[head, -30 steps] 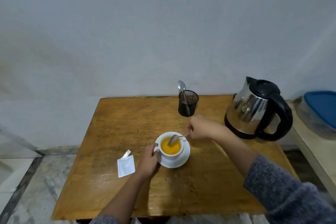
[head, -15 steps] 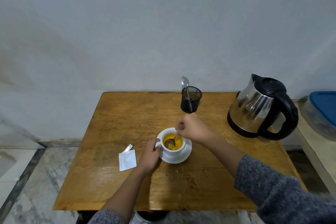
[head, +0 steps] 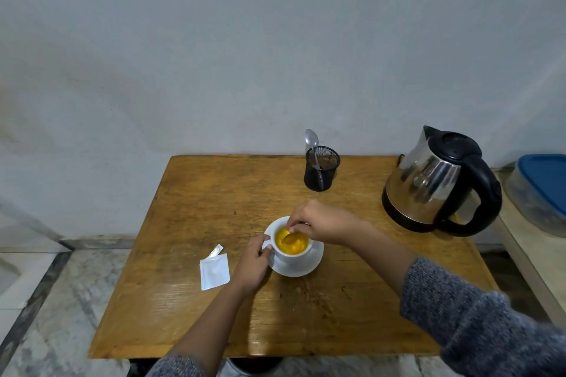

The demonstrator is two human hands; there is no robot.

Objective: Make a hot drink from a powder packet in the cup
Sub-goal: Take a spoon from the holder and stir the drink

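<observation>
Near the middle of the table (head: 196,193), slightly toward the front edge, a white cup (head: 291,249) sits upright on a white saucer (head: 309,266); cup holds an opaque yellow-orange drink (head: 295,246). Left hand (head: 254,263) is closed around the cup's handle on the cup's left side, fingers pinched on it, wrist resting low over the wood. Right hand (head: 321,222) hovers over the cup's far-right rim, fingertips pinched on the stem of a small spoon (head: 289,237); the bowl of that spoon is dipped in the liquid, stem mostly hidden by the fingers. Both sleeves grey knit, right one (head: 477,321) coming in from the front-right corner. Just left of the left hand, toward the left edge, a white torn-open packet (head: 214,271) lies flat, with its torn-off strip (head: 216,251) just beyond it, close but whether they touch I can't tell. At the back edge, centre, a black mesh holder (head: 321,171) stands upright with a second spoon (head: 311,139) leaning in it, bowl end up. Back-right corner: steel kettle (head: 428,184) with black lid and handle, handle pointing right, well apart from the cup. Beyond the right edge, on a separate lower ledge, a clear box with a blue lid (head: 542,180), partly cut off by the frame.
</observation>
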